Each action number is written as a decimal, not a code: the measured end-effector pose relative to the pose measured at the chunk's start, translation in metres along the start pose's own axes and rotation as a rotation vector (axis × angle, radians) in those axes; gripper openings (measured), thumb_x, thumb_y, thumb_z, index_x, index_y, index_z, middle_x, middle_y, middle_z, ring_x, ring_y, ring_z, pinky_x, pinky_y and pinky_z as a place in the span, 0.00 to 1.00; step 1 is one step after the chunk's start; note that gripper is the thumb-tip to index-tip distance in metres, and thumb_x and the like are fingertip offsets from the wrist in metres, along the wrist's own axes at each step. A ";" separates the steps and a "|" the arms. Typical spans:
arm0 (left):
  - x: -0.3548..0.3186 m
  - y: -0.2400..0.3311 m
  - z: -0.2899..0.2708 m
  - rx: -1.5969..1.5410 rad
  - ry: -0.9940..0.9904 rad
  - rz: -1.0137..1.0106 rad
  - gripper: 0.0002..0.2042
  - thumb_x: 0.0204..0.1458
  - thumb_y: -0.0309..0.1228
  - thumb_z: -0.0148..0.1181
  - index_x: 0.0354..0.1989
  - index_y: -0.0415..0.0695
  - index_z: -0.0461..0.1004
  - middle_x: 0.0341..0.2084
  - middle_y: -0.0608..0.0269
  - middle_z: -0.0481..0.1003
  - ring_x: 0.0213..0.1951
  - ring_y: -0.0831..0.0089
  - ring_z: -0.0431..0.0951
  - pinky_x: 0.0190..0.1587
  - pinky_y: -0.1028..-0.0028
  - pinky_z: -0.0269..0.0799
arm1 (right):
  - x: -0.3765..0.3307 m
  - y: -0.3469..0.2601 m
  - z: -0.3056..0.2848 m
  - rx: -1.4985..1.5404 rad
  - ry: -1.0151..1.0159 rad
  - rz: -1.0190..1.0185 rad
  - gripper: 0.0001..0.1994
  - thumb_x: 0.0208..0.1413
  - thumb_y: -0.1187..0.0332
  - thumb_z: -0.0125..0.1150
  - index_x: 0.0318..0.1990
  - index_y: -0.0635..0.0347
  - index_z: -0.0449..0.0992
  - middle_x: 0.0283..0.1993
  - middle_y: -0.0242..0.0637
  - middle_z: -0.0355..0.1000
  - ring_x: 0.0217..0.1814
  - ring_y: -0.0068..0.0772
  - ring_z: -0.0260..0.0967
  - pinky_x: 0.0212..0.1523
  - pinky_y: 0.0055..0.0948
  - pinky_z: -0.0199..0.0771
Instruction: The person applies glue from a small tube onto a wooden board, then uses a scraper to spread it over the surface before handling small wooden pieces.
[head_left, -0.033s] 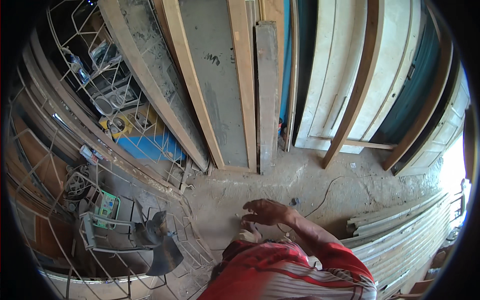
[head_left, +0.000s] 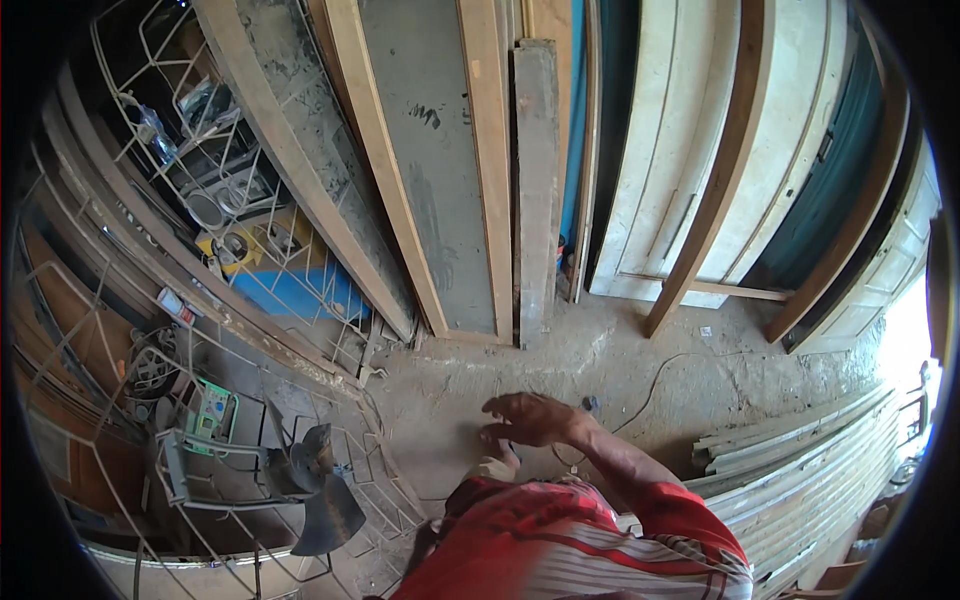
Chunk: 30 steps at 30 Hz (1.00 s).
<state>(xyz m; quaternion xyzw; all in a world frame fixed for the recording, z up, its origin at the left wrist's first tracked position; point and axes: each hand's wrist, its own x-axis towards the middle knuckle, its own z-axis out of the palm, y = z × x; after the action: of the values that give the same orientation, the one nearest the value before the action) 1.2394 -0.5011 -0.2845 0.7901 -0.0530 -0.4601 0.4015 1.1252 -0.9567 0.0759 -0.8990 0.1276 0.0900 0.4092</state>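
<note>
My right hand (head_left: 532,418) hangs over the dusty concrete floor (head_left: 480,378), in front of my body. Its fingers are loosely bent and apart, with nothing in them. A red sleeve (head_left: 685,515) covers the upper part of that arm. Below the hand, part of a foot (head_left: 507,457) shows. My left hand is out of sight; only a bit of what looks like that arm appears beside the red and striped shirt (head_left: 540,530). A thin cable (head_left: 652,385) lies on the floor to the right of the hand.
Wooden-framed panels (head_left: 425,180), a grey plank (head_left: 536,200) and white doors (head_left: 665,170) lean upright ahead. Corrugated sheets (head_left: 810,460) are stacked at right. On the left stand a metal grille (head_left: 100,435), dark fan blades (head_left: 330,515) and a green-framed device (head_left: 213,415).
My right hand has shifted very slightly to the left and up. Its fingers remain empty and apart.
</note>
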 end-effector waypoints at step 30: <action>0.241 0.297 0.058 -0.736 0.393 -0.179 0.08 0.61 0.31 0.59 0.35 0.38 0.71 0.23 0.63 0.71 0.22 0.75 0.70 0.23 0.74 0.67 | 0.271 0.038 -0.741 -0.728 1.189 -0.484 0.35 0.62 0.65 0.64 0.73 0.64 0.57 0.68 0.60 0.65 0.73 0.57 0.62 0.70 0.46 0.67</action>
<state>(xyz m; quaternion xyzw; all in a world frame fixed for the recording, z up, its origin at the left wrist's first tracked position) 1.4174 -0.8434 -0.2614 0.6681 0.2613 -0.3222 0.6177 1.4140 -1.5849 0.4576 -0.8779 0.0881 -0.4686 -0.0451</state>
